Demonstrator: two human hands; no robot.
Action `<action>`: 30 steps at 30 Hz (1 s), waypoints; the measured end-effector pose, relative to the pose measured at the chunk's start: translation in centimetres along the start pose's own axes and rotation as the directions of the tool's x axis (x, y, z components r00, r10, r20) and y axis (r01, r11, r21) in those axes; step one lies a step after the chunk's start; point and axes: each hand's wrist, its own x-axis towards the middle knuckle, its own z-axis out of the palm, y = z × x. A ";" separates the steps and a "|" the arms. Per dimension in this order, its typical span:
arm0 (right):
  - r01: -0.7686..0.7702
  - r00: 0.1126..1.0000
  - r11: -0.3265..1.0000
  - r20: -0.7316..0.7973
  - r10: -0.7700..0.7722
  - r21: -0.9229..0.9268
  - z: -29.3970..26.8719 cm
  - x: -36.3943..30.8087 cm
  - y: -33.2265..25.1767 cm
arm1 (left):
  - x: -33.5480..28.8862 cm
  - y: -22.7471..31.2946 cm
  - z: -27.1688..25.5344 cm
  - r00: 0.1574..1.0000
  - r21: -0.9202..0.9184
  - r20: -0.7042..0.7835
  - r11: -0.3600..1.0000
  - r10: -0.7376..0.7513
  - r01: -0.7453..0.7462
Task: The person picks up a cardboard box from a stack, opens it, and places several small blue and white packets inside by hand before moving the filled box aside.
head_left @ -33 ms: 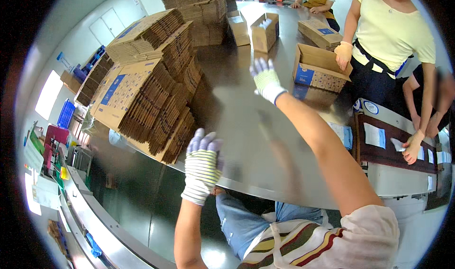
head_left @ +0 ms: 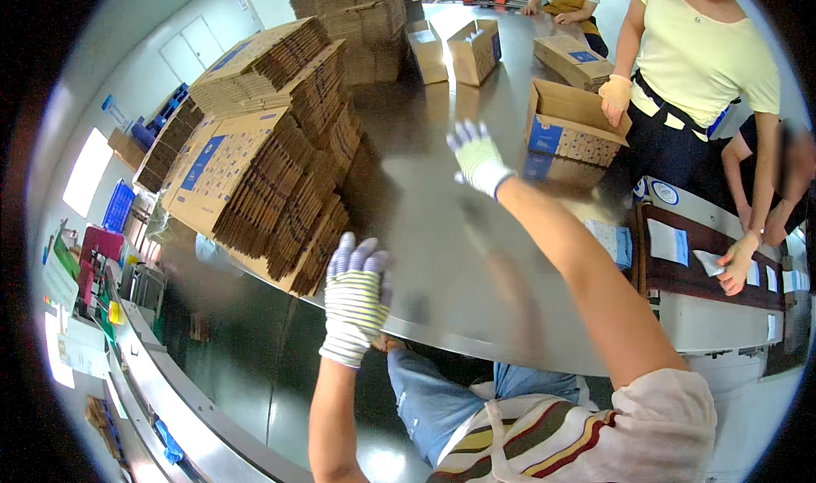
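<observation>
My right hand (head_left: pixel 478 158), in a white striped glove with pale purple fingertips, reaches over the metal table (head_left: pixel 433 245). Its fingers are spread and nothing is in them. Beyond it stand two small open cartons (head_left: pixel 427 53), the right carton (head_left: pixel 470 53) a little apart from its neighbour. My left hand (head_left: pixel 355 300) wears a matching glove and is held at the table's near edge, beside a tall stack of flattened cardboard boxes (head_left: pixel 229 168). Its fingers stretch out and it holds nothing.
To the right a person's gloved hand touches a larger open carton (head_left: pixel 578 134), in front of flat cartons (head_left: pixel 574 62). That person's other hand is at a white packet (head_left: pixel 710 262) on a dark conveyor belt (head_left: pixel 680 279). More flattened boxes (head_left: pixel 348 28) rise at the back. Another person stands at the far end.
My right hand has drawn back slightly toward me, away from the two cartons. My left hand has shifted a little to the left. The right-hand carton looks slightly turned.
</observation>
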 end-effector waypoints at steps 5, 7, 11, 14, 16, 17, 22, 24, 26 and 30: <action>-0.052 0.964 0.862 -0.199 0.175 0.504 9.2 -12.0 -4.2 | 3.5 -4.5 -3.2 0.971 0.374 -0.187 0.925 0.148 -0.069; 0.003 0.967 0.855 -0.219 0.130 0.518 8.4 -13.9 -4.6 | 5.9 -6.3 -6.2 0.979 0.533 -0.203 0.839 0.004 0.106; 0.027 0.978 0.850 -0.189 0.087 0.527 7.5 -17.3 -3.7 | 9.8 -8.4 -11.2 0.834 0.578 -0.274 0.612 -0.479 0.541; 0.010 0.978 0.834 -0.177 0.106 0.552 6.3 -18.4 -4.1 | 9.4 -9.6 -12.6 0.699 0.368 0.001 0.651 -0.715 0.664; 0.007 0.970 0.831 -0.206 0.130 0.556 6.4 -18.8 -4.1 | 8.4 -9.9 -12.3 0.812 0.432 -0.036 0.724 -0.582 0.538; 0.018 0.961 0.830 -0.237 0.139 0.558 6.7 -19.2 -4.1 | 7.6 -9.7 -12.1 0.861 0.470 -0.044 0.750 -0.507 0.465; 0.064 0.936 0.813 -0.317 0.153 0.579 6.9 -19.9 -5.0 | 5.0 -7.9 -14.2 0.925 0.518 -0.007 0.789 -0.381 0.329; 0.052 0.950 0.814 -0.280 0.138 0.578 7.0 -20.6 -5.0 | 5.5 -3.7 -15.3 0.901 0.647 0.011 0.690 -0.434 0.325; 0.044 0.968 0.802 -0.225 0.115 0.596 7.0 -20.7 -4.7 | 4.1 -0.6 -15.8 0.971 0.683 -0.089 0.696 -0.222 0.222; -0.007 0.990 0.377 -0.046 0.133 0.926 6.0 -19.9 -2.6 | 1.6 7.9 -19.0 0.883 0.402 -0.461 0.908 0.092 0.115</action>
